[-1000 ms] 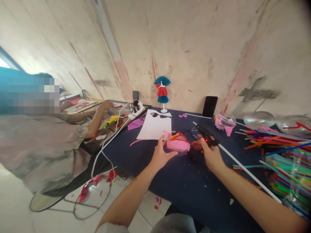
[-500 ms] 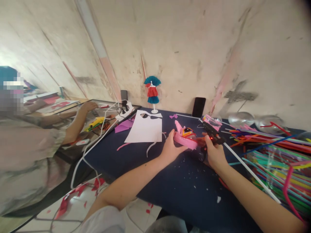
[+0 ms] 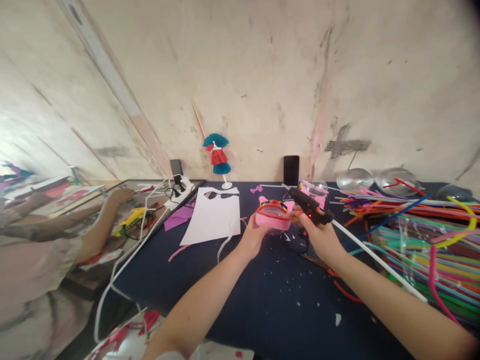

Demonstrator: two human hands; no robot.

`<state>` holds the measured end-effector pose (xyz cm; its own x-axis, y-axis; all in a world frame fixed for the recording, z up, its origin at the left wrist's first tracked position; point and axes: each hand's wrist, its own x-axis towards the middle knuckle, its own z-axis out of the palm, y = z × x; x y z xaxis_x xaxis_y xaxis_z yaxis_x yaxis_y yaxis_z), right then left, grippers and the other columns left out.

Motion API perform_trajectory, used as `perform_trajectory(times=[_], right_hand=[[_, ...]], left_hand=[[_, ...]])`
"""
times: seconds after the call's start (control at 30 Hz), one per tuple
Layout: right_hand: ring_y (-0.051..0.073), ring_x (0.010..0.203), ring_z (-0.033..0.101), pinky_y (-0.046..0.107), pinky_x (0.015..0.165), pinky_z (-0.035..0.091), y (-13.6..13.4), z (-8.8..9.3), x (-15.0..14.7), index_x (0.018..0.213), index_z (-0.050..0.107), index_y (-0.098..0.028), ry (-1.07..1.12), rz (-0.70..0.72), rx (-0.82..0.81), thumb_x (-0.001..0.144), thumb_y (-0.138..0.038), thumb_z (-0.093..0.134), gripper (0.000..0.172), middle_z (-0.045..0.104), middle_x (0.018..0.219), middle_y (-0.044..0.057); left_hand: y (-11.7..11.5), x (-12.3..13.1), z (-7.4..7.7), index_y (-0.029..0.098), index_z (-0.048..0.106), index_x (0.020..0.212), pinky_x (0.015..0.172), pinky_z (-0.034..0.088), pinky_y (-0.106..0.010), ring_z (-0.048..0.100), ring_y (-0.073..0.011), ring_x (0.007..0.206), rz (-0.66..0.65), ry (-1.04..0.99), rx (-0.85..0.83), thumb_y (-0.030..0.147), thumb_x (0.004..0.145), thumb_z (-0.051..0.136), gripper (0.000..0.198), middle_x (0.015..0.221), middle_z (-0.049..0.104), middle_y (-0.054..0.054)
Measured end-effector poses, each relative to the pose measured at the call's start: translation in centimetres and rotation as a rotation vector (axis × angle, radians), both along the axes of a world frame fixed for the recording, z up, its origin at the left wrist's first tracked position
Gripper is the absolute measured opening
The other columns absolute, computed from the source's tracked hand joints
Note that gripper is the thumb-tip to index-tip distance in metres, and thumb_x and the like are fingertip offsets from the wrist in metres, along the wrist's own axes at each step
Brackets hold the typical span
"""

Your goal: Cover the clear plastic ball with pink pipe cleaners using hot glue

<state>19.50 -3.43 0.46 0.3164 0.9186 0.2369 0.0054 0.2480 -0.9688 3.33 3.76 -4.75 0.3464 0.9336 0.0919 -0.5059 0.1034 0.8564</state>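
Note:
My left hand (image 3: pixel 252 236) grips a round pink craft piece (image 3: pixel 273 218) with a red and orange trim, held just above the dark blue table (image 3: pixel 262 295). My right hand (image 3: pixel 319 239) is closed round a black glue gun (image 3: pixel 308 205) with a small red light; its nozzle points up and left, right beside the pink piece. A white cord (image 3: pixel 375 257) runs from the gun along my right forearm.
A white paper sheet (image 3: pixel 213 217) and purple scraps lie left of the hands. A heap of coloured straws (image 3: pixel 420 235) fills the right side. A phone (image 3: pixel 291 170) and a small paper-dress figure (image 3: pixel 217 157) stand by the wall. Another person's arm (image 3: pixel 101 227) works at the left, near a power strip (image 3: pixel 179 189).
The view has swung to the right. Both hands stayed close together with the pink piece and the glue gun; the pink piece has turned and lifted slightly toward the gun.

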Motion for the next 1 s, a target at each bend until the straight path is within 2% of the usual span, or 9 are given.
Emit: perform_trajectory(times=[0.07, 0.17, 0.23, 0.3, 0.4, 0.47, 0.57, 0.77, 1.0], right_hand=[[0.021, 0.08, 0.068, 0.034, 0.071, 0.052, -0.1, 0.9, 0.9, 0.102, 0.061, -0.019, -0.033, -0.018, 0.03, 0.074, -0.056, 0.06, 0.046, 0.071, 0.088, 0.007], [0.018, 0.062, 0.064, 0.029, 0.056, 0.047, 0.1, 1.3, 3.2, 0.101, 0.061, -0.017, -0.129, -0.145, -0.004, 0.075, -0.054, 0.058, 0.045, 0.068, 0.073, 0.004], [0.017, 0.054, 0.058, 0.029, 0.052, 0.044, 0.4, 0.6, 4.9, 0.093, 0.063, -0.017, -0.27, -0.267, -0.035, 0.075, -0.053, 0.057, 0.041, 0.062, 0.059, 0.001], [0.018, 0.051, 0.055, 0.029, 0.051, 0.041, 0.8, -0.6, 6.3, 0.087, 0.063, -0.019, -0.502, -0.36, -0.084, 0.072, -0.05, 0.061, 0.035, 0.058, 0.054, -0.001], [0.022, 0.068, 0.061, 0.032, 0.062, 0.042, 1.4, -2.7, 7.3, 0.097, 0.061, -0.019, -0.948, -0.287, -0.036, 0.075, -0.034, 0.058, 0.027, 0.067, 0.078, 0.005], [0.025, 0.083, 0.061, 0.035, 0.072, 0.04, 1.7, -3.8, 7.4, 0.105, 0.058, -0.017, -1.229, -0.226, 0.024, 0.076, -0.022, 0.053, 0.03, 0.067, 0.092, 0.011], [0.027, 0.088, 0.06, 0.036, 0.075, 0.036, 2.1, -4.8, 7.1, 0.112, 0.056, -0.013, -1.485, -0.191, 0.006, 0.077, -0.015, 0.05, 0.035, 0.065, 0.095, 0.014], [0.024, 0.088, 0.06, 0.033, 0.073, 0.033, 2.5, -4.9, 7.1, 0.117, 0.055, -0.015, -1.62, -0.059, -0.108, 0.073, -0.01, 0.051, 0.045, 0.066, 0.093, 0.011], [0.025, 0.091, 0.057, 0.035, 0.076, 0.034, 1.7, -4.4, 8.5, 0.117, 0.058, -0.022, -1.635, 0.028, -0.095, 0.066, -0.014, 0.054, 0.052, 0.067, 0.096, 0.008]], left_hand=[[0.4, -0.5, 0.0, 0.019, 0.057, 0.112, 0.093, 0.043, -0.037, 0.061, -0.0219, 0.1, -0.079, -0.059, -0.061, 0.032, 0.061, 0.078, 0.056, 0.107, 0.066, -0.007], [0.9, -1.2, 0.4, 0.017, 0.059, 0.111, 0.098, 0.04, -0.04, 0.059, -0.0236, 0.105, -0.14, -0.15, -0.084, 0.043, 0.065, 0.075, 0.056, 0.111, 0.065, -0.009], [1.1, -1.6, 0.8, 0.017, 0.058, 0.113, 0.102, 0.037, -0.042, 0.056, -0.0252, 0.111, -0.142, -0.199, -0.059, 0.048, 0.066, 0.073, 0.058, 0.116, 0.063, -0.01], [1.4, -1.9, 1.2, 0.018, 0.058, 0.114, 0.105, 0.034, -0.044, 0.054, -0.0261, 0.115, -0.129, -0.244, -0.016, 0.051, 0.066, 0.071, 0.059, 0.121, 0.061, -0.009], [1.6, -2.3, 1.4, 0.02, 0.058, 0.115, 0.107, 0.033, -0.044, 0.053, -0.0264, 0.117, -0.114, -0.254, 0.004, 0.054, 0.065, 0.07, 0.061, 0.124, 0.059, -0.008], [1.7, -2.4, 1.4, 0.019, 0.057, 0.116, 0.108, 0.033, -0.044, 0.054, -0.0257, 0.115, -0.123, -0.242, 0.0, 0.055, 0.065, 0.07, 0.063, 0.122, 0.06, -0.009], [1.5, -2.2, 1.2, 0.019, 0.056, 0.118, 0.109, 0.032, -0.043, 0.055, -0.0248, 0.114, -0.162, -0.253, 0.01, 0.052, 0.066, 0.071, 0.063, 0.122, 0.06, -0.009], [1.0, -1.5, 1.0, 0.019, 0.055, 0.12, 0.108, 0.033, -0.047, 0.049, -0.0285, 0.121, -0.199, -0.232, 0.016, 0.05, 0.065, 0.073, 0.065, 0.129, 0.055, -0.01], [0.9, -1.2, 0.4, 0.019, 0.054, 0.121, 0.107, 0.034, -0.046, 0.052, -0.0282, 0.117, -0.217, -0.206, -0.039, 0.051, 0.067, 0.071, 0.065, 0.127, 0.057, -0.011]])
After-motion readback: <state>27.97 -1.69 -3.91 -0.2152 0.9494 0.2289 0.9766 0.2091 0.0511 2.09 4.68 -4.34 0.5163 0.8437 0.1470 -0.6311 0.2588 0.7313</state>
